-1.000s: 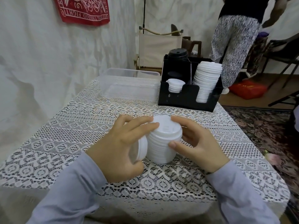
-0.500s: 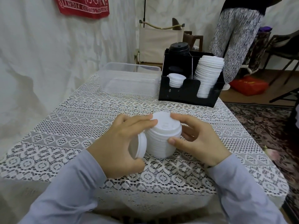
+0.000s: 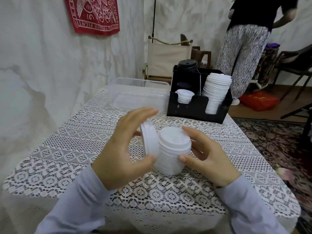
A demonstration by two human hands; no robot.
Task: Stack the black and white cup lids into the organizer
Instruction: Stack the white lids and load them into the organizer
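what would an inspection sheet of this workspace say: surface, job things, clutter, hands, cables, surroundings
surface: table under a white lace cloth.
job's things: lid stack upright on the cloth; loose lid on edge beside it; black organizer at the far side holds a tall white stack front right, a short white stack front left, black lids back left.
clutter: clear tub left of the organizer.
hands: left hand holds the loose lid; right hand grips the lid stack.
cables: nothing seen on the table; thin dark line behind the chair, cannot tell what.
surroundings: red cloth on the draped wall, folding chair, standing person, patterned rug.
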